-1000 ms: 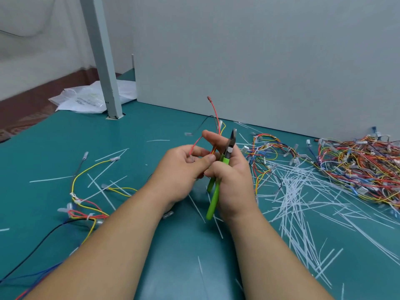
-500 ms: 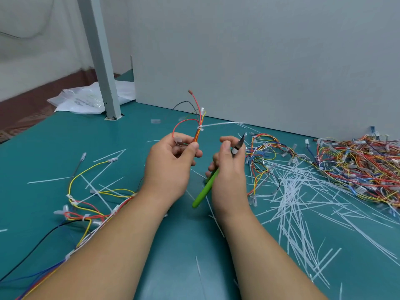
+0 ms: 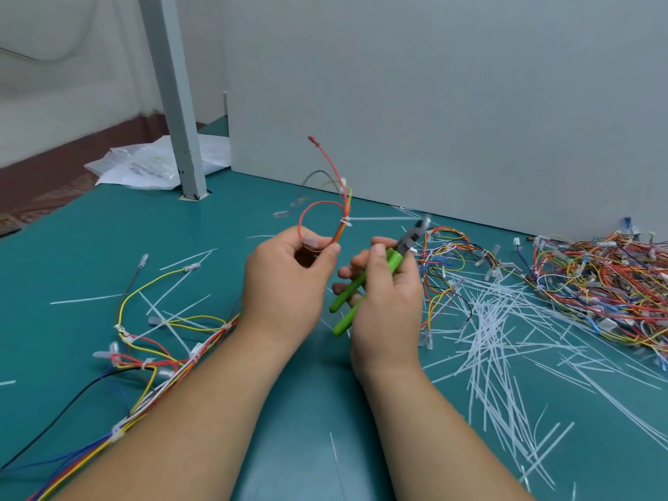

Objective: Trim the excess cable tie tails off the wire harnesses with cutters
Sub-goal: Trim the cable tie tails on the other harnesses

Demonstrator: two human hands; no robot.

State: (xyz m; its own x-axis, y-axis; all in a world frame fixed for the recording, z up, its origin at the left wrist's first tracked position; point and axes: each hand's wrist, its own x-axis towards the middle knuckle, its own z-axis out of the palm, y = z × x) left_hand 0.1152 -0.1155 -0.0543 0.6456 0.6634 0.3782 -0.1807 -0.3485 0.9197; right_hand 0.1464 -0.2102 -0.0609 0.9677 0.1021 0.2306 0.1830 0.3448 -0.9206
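Tie tail presented for cut, cutters not on it yet.
L hand (image 3: 289, 280) pinches wire harness (image 3: 338, 235) upright above worktop (image 3: 108, 247). Cable tie (image 3: 346, 222) sits just above fingertips; tail (image 3: 379, 219) runs horiz. toward R side. R hand (image 3: 386, 294), the nearer one, grips green cutters (image 3: 392, 262), nose just under tail's far end; blades blurred.

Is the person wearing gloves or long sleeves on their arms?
No. Both the left hand and the right hand are bare, with no gloves, rings or watch in view. The forearms are bare too; no sleeve shows up to the picture's edge. The fingernails look short and unpainted.
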